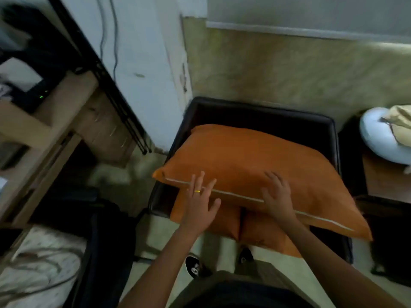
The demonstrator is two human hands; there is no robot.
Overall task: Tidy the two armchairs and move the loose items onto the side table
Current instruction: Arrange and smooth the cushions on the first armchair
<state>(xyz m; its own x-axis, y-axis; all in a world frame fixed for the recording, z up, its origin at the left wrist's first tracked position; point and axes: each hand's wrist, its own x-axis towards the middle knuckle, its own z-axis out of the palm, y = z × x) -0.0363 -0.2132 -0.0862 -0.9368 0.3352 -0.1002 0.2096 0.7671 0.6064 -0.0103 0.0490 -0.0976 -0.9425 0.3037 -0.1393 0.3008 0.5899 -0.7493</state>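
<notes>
Crowding the left, a wooden shelf unit (55, 121) stands near the black armchair (262, 114), bare floor (142, 167) between them. On the seat an orange cushion (244, 161) lies over a second orange cushion (262, 232), overhanging the front edge. Left hand (200, 203) and right hand (278, 194) rest on its near seam, each grip spread, clamping nothing. Rightward, the counter (387, 181) carries a pale blue pillow (378, 141).

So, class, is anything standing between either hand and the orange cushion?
Nothing visible. The left hand and right hand are both right at the near edge of the cushion, with no object between.
</notes>
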